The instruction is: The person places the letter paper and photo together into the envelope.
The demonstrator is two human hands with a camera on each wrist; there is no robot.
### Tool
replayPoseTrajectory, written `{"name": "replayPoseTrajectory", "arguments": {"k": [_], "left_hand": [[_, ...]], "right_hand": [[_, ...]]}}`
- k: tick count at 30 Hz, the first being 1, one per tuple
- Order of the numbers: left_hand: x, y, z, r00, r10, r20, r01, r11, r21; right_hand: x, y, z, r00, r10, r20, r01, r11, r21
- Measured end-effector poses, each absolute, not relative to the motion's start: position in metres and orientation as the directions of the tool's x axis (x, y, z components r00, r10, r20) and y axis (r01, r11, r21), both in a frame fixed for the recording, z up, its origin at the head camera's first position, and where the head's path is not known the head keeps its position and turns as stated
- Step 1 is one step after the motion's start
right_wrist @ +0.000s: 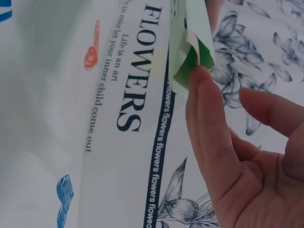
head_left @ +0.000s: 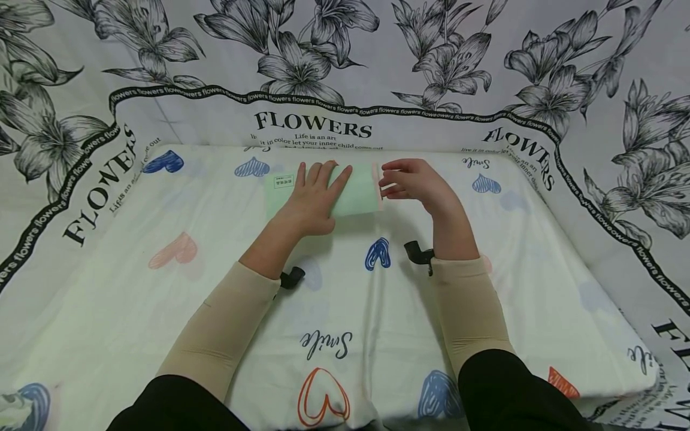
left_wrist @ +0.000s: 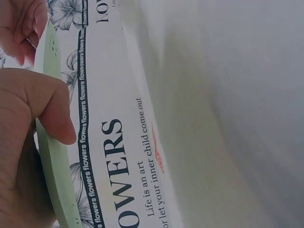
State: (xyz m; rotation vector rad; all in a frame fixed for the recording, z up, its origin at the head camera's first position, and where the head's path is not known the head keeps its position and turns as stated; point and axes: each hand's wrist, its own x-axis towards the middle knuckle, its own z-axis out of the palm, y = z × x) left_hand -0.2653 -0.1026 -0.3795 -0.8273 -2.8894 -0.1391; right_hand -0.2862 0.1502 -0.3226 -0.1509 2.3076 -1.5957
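A pale green flat bag [head_left: 358, 191] lies on the heart-print sheet near the far edge of the bed. My left hand [head_left: 315, 194] rests flat on it with straight fingers, covering its middle. My right hand [head_left: 401, 178] is at the bag's right end, where a pinkish strip runs along the edge. In the right wrist view a fingertip of the right hand [right_wrist: 223, 142] touches the folded flap of the bag [right_wrist: 190, 33], with the thumb held apart. The left wrist view shows the left hand [left_wrist: 28, 118] against the bag's thin edge [left_wrist: 54, 175].
The white sheet with coloured hearts and the word "Smile" [head_left: 377, 311] covers the bed. A floral cloth printed "FLOWERS" [head_left: 312, 123] rises behind and on both sides. Black camera straps [head_left: 291, 277] [head_left: 417, 251] sit at both wrists.
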Motion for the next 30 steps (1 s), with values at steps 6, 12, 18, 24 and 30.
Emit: {"name": "replayPoseTrajectory", "arguments": {"k": [6, 12, 18, 24, 30], "left_hand": [[-0.2652, -0.1035, -0.3786, -0.846, 0.511, 0.15, 0.524, 0.849, 0.063], [-0.2653, -0.1039, -0.3781, -0.846, 0.511, 0.154, 0.525, 0.848, 0.072], [-0.2648, -0.1035, -0.3766, -0.847, 0.508, 0.156, 0.522, 0.85, 0.067], [-0.2636, -0.1033, -0.3746, -0.849, 0.507, 0.15, 0.521, 0.851, 0.071], [-0.2643, -0.1024, -0.3746, -0.846, 0.513, 0.146, 0.527, 0.847, 0.074]], "right_hand": [[-0.285, 0.145, -0.3221, -0.934, -0.284, -0.217, 0.104, 0.365, -0.925], [-0.2825, 0.1421, -0.3206, -0.926, -0.318, -0.204, 0.088, 0.344, -0.935], [-0.2822, 0.1404, -0.322, -0.912, -0.362, -0.194, 0.078, 0.313, -0.947], [-0.2841, 0.1399, -0.3229, -0.904, -0.373, -0.207, 0.092, 0.303, -0.948], [-0.2843, 0.1406, -0.3226, -0.905, -0.37, -0.211, 0.101, 0.296, -0.95]]}}
